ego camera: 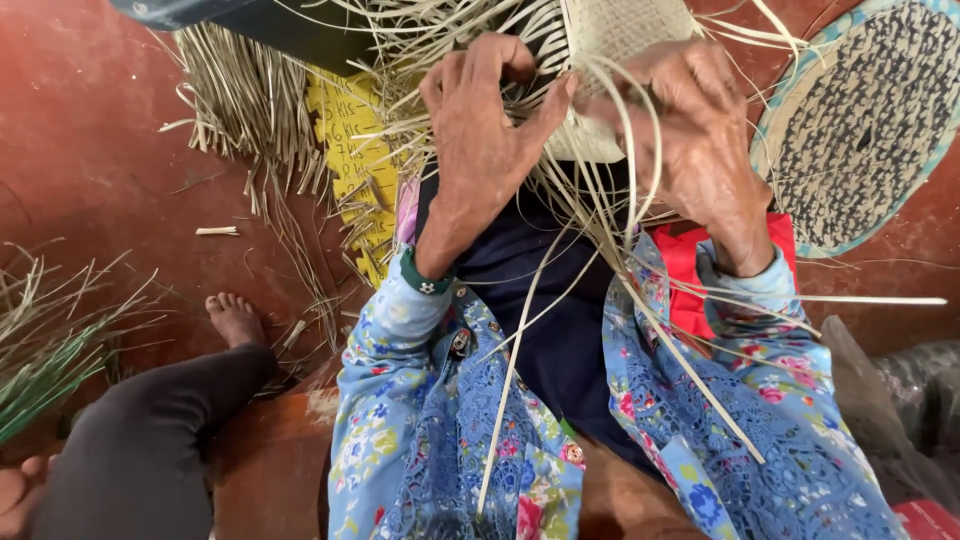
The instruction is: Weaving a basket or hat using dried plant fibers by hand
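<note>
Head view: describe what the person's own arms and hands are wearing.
Both hands, left hand and right hand, are bare, with no gloves. Each arm wears a long light-blue floral sleeve with blue lace overlay. The left wrist shows a green band beneath the cuff.

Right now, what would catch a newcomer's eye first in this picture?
At top centre, the left hand and right hand work pale straw strips into a half-woven basket, with loose ends trailing down over the blue floral sleeves. A round woven mat with a turquoise rim lies at upper right on the red floor, and another person's bare foot rests at left.
</note>
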